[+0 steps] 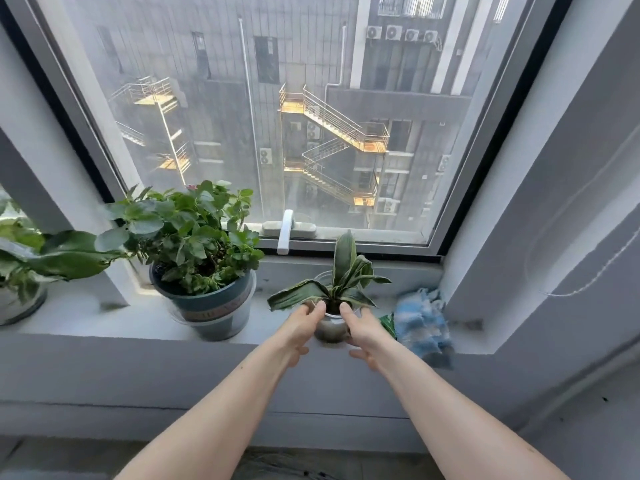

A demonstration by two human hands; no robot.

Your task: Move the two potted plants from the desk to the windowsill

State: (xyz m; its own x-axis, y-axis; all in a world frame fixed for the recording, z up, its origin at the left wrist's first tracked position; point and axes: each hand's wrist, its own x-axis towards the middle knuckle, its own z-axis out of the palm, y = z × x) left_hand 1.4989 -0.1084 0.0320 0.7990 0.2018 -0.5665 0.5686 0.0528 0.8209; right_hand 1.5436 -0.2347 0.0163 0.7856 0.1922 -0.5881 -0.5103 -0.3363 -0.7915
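Note:
A small white pot (331, 328) with a few long striped green leaves stands on the white windowsill (104, 317), right of centre. My left hand (300, 330) cups its left side and my right hand (362, 332) its right side, thumbs at the rim. To its left a bigger, bushy plant in a dark blue pot (211, 299) with a clear saucer rests on the sill, free of both hands.
A third leafy plant (31, 268) sits at the far left of the sill. A blue and white cloth (420, 323) lies bunched at the right end. The window handle (285, 233) hangs down just behind the small pot. A grey wall rises on the right.

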